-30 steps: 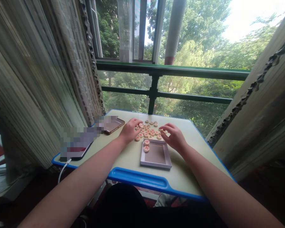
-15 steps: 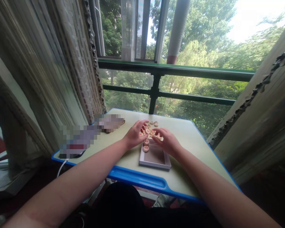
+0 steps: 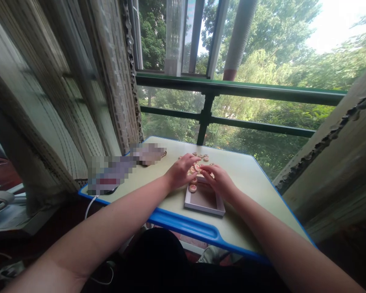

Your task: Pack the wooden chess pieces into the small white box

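Note:
Round wooden Chinese chess pieces with red characters lie in a loose group on the table, partly covered by my hands. My left hand (image 3: 182,171) curls its fingers and thumb around one Chinese chess piece (image 3: 197,167), which stands tilted at the fingertips. Close on its right, my right hand (image 3: 219,179) has thumb and forefinger drawn together; what lies between them is too small to make out. Just below both hands is a shallow open box (image 3: 204,208) with a pale rim. At its upper left, two pieces sit in a column, the nearer being a red-marked piece (image 3: 192,188).
The pale table (image 3: 253,211) has a blue edge and a blue front groove (image 3: 183,226). To the left lie a blurred-out device with a white cable (image 3: 90,205) and another blurred item (image 3: 151,154). A green railing (image 3: 240,89) and curtains border the table.
The view has shifted, so the table appears farther right. My right thumb and forefinger have come closer together, and my hands are nearer each other over the pieces.

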The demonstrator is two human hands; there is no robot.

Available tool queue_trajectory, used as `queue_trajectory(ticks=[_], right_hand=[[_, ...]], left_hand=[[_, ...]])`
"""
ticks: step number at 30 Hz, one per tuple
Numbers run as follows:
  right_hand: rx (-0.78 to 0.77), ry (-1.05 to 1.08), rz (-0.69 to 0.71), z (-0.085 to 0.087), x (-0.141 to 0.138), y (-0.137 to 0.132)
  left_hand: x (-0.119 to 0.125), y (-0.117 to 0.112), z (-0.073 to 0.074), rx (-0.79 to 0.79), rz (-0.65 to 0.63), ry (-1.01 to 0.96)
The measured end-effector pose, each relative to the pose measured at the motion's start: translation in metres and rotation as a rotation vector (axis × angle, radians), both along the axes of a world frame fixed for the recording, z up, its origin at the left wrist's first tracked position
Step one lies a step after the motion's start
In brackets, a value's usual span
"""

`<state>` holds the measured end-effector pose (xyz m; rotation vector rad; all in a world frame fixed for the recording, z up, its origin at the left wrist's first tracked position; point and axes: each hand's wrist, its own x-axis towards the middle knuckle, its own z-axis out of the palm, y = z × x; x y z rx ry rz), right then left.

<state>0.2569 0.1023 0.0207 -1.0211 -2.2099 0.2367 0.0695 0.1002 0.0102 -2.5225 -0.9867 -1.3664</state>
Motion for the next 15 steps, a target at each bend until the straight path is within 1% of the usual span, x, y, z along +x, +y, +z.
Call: queue_trajectory(ticks=[4, 7, 13, 15], right_hand=[[-0.041, 0.055, 0.008, 0.0026, -0.0006, -0.0012], [-0.104, 0.128, 0.014, 0.0034, -0.0011, -0.0008], [-0.356, 0.356, 0.063, 0.0057, -0.0034, -0.0027], [-0.415, 0.417, 0.057, 0.0075, -0.0038, -0.004]], left_hand=[[0.0008, -0.0006, -0.0007, 0.007, 0.0, 0.005], [0.0017, -0.0012, -0.0004, 0.005, -0.001, 0.005], [0.004, -0.0041, 0.0015, 0.01, -0.021, 0.017], [0.0038, -0.0053, 0.0027, 0.012, -0.021, 0.014]])
